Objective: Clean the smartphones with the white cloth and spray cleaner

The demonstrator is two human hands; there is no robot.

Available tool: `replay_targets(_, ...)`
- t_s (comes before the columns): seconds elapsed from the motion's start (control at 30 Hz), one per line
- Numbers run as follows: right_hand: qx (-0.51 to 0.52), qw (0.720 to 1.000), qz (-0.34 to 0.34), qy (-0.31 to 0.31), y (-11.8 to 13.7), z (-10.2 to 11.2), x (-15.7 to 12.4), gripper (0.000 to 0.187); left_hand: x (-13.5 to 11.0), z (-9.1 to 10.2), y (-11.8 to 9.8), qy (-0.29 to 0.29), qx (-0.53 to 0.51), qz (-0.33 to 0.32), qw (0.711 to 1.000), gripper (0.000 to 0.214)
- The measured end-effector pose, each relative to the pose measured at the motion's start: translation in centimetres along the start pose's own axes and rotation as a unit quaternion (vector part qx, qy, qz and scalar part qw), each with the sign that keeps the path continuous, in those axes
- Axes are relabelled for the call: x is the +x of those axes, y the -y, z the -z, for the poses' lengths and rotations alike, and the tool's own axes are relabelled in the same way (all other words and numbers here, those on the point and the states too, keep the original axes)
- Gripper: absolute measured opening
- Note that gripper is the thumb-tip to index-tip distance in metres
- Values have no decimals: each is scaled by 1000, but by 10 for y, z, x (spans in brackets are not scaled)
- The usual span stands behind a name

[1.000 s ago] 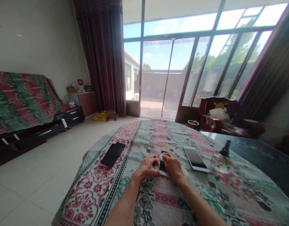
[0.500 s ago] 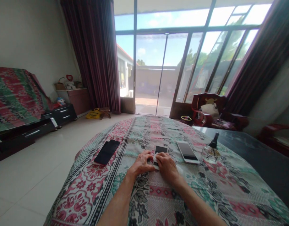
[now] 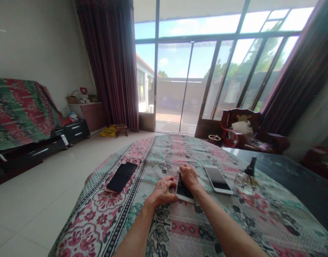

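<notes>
A white-edged phone (image 3: 184, 190) with a dark screen lies flat on the flowered cloth (image 3: 180, 228) in front of me. My left hand (image 3: 164, 190) rests against its left edge with curled fingers, steadying it. My right hand (image 3: 189, 176) lies over the phone's far end, fingers bent down on it; a bit of white cloth or wipe seems to show beneath that hand, though I cannot be sure. A second white phone (image 3: 218, 179) lies just right of my right hand. A black phone (image 3: 121, 176) lies further left on the cloth.
A small glass bottle with a dark cap (image 3: 248, 177) stands at the right, near the dark bare tabletop (image 3: 292, 178). Beyond are a red wooden chair (image 3: 240, 130), glass doors (image 3: 185, 85), curtains, a tiled floor (image 3: 32, 200) and a cloth-covered sofa (image 3: 16, 110) at left.
My right hand has slid from the phone's near end to its far end, uncovering most of the screen. The left hand stays at the phone's left edge. The view shifted slightly.
</notes>
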State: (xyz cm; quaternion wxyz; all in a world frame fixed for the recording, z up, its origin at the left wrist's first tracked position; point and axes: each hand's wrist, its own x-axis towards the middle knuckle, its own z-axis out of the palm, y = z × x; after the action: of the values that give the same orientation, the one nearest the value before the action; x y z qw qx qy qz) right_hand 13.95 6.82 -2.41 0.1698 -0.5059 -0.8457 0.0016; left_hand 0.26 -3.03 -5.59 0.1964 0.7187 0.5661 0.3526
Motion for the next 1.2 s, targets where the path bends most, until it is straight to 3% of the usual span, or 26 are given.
replay_targets(0.6,126,983,134,-5,-1,13,-103,25,-3,-1,1,-12,20,-33,999,40)
replay_targets(0.73,126,984,124,-22,-12,11,-90,25,-2,0,-1,5,53,-25,998,45)
replay_targets(1.03,10,1000,-13,14,-29,10,-17,30,-1,3,-3,31,92,-22,995,52)
replay_targets(1.2,-22,997,-72,-1,-26,7,-7,32,-1,4,-2,37,92,-24,995,54)
